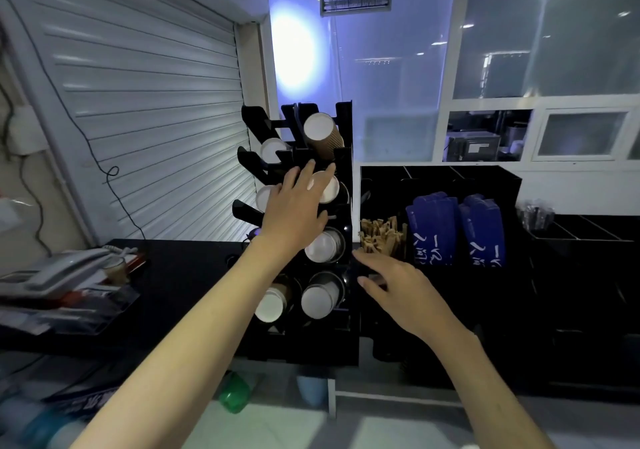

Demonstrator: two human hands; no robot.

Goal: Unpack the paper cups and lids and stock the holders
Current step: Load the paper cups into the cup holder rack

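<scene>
Cups fill most of the black tiered holder [341, 171] standing on the dark tabletop [180, 275], as the single head view shows. The left hand [294, 202] is laid against the rack's middle tier, its fingers [304, 174] straight and spread, the tips over a white-bottomed cup stack [329, 190]; nothing shows them curled round it. Above the fingertips a ribbed brown cup stack [323, 135] sits in the top right slot, with a paler stack [272, 150] to its left. Below the palm lie three more filled slots: one [323, 247] just under the hand and two at the bottom [320, 299] [272, 304]. The right hand [398, 282] hovers low beside the rack's right edge, fingers [367, 282] loosely extended and holding nothing. Beyond its fingertips a black organiser [485, 178] carries wooden stirrers [381, 237] and blue sleeves [457, 230].

Stocking looks well advanced, since nearly every visible slot has cups. Some black arms at the upper left [252, 116] seem empty. No lids or packaging can be made out, so that part's progress cannot be told.
</scene>
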